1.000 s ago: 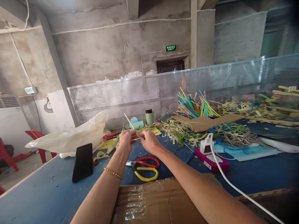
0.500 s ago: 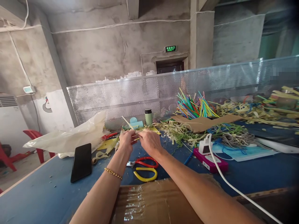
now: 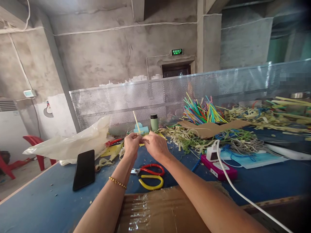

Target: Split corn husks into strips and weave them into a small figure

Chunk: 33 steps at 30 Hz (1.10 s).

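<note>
My left hand (image 3: 132,144) and my right hand (image 3: 156,146) meet above the blue table, fingers pinched together. A thin pale strip (image 3: 136,121) sticks up from between them, close to upright. Its lower end is hidden by the fingers, and both hands appear to grip it. Below the hands lie scissors (image 3: 151,176) with one red and one yellow handle. Just behind the hands stand a light blue object (image 3: 141,129) and a green bottle with a black lid (image 3: 154,122).
A black phone (image 3: 84,170) and a plastic bag (image 3: 80,137) lie left. Cardboard (image 3: 162,210) is in front of me. A magenta box (image 3: 220,167) with a charger and white cable (image 3: 233,184) is right. Fibre scraps (image 3: 187,137) and coloured strips (image 3: 202,111) sit behind; perforated metal (image 3: 116,103) borders the table.
The pale strip has swung from leaning left to nearly upright. My fingers have shifted slightly, with both hands still close together. Nothing else on the table has clearly moved.
</note>
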{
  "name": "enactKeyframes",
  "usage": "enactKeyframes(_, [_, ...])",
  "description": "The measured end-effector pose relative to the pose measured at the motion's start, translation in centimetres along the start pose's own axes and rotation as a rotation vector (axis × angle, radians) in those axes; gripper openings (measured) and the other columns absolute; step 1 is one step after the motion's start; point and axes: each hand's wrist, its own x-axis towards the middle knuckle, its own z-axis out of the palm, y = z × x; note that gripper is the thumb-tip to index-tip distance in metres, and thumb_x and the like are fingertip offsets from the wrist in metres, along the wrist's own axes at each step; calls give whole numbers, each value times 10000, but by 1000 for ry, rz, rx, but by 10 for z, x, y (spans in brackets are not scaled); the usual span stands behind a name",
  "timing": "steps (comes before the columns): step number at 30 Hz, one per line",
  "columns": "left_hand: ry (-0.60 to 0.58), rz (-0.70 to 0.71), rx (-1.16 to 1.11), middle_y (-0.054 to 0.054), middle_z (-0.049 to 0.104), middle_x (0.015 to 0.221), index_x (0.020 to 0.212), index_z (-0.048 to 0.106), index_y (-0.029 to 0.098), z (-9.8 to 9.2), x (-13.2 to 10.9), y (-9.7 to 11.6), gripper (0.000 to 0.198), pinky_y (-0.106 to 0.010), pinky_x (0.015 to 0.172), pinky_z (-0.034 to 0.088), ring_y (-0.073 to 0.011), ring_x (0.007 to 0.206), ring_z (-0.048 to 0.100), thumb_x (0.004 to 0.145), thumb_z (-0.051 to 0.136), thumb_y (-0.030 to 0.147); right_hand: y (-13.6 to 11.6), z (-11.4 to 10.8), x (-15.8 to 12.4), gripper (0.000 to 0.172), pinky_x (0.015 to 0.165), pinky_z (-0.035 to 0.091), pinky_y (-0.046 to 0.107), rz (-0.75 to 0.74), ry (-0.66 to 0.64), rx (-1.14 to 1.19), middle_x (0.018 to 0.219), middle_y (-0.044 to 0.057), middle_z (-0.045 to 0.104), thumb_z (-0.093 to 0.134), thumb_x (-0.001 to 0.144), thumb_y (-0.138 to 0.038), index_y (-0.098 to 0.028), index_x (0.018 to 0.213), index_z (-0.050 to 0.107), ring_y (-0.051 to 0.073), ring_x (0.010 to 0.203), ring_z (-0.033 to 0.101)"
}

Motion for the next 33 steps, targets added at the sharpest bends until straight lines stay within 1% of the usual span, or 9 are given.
enactKeyframes(2, [-36,5,30,7,603,547,646,603,171,0,-3,4,118,-218,484,360,-163,558,624,570,669,232,10,-1,5,209,646,382,235,61,34,101,869,42,640,533,878,-280,-240,859,737,149,778,609])
enactKeyframes(5, [-164,-30,57,-12,621,552,622,607,164,0,-7,9,124,-220,487,351,-169,556,630,560,681,243,24,0,12,159,658,396,222,129,52,265,836,41,664,605,803,-268,-203,806,751,144,760,606])
enactKeyframes(8, [-269,-83,47,-40,649,578,613,608,160,-1,-8,10,144,-226,487,351,-170,549,627,546,707,241,34,1,16,161,596,381,212,176,-13,427,729,29,683,633,748,-265,-160,785,749,138,689,594])
enactKeyframes(10, [-308,-120,40,-58,668,608,629,616,157,-1,-7,11,173,-231,487,359,-177,555,635,551,731,262,36,1,17,166,544,351,209,207,-56,482,648,19,667,626,720,-252,-140,757,743,130,632,575])
enactKeyframes(14, [-344,-157,50,-67,663,597,629,629,145,-3,-9,16,191,-232,482,359,-168,530,624,560,755,272,36,0,16,160,486,290,215,253,-81,506,539,-4,585,606,655,-235,-123,671,719,114,559,505])
enactKeyframes(19, [-436,-125,53,-91,676,642,627,667,135,-7,-12,22,204,-237,503,374,-158,559,613,568,791,286,37,-1,15,161,467,258,215,312,-106,588,483,-31,488,610,619,-254,-114,629,689,96,519,421])
enactKeyframes(22, [-490,-62,74,-73,667,630,601,672,146,-10,-12,23,171,-232,519,380,-136,558,587,552,805,241,40,1,15,141,468,275,211,336,-137,676,486,-30,508,627,611,-256,-121,609,668,92,504,419])
enactKeyframes(26, [-487,-6,122,-49,632,567,545,659,162,-11,-11,24,154,-236,513,376,-112,506,522,583,785,242,43,2,15,135,501,334,213,335,-188,784,511,-2,571,629,632,-248,-124,589,660,96,504,461])
enactKeyframes(33, [-550,-25,73,-72,651,592,553,661,157,-13,-11,25,153,-237,546,392,-116,535,529,617,771,242,41,1,14,169,479,296,221,315,-156,740,513,-4,564,619,665,-279,-129,588,638,98,495,442])
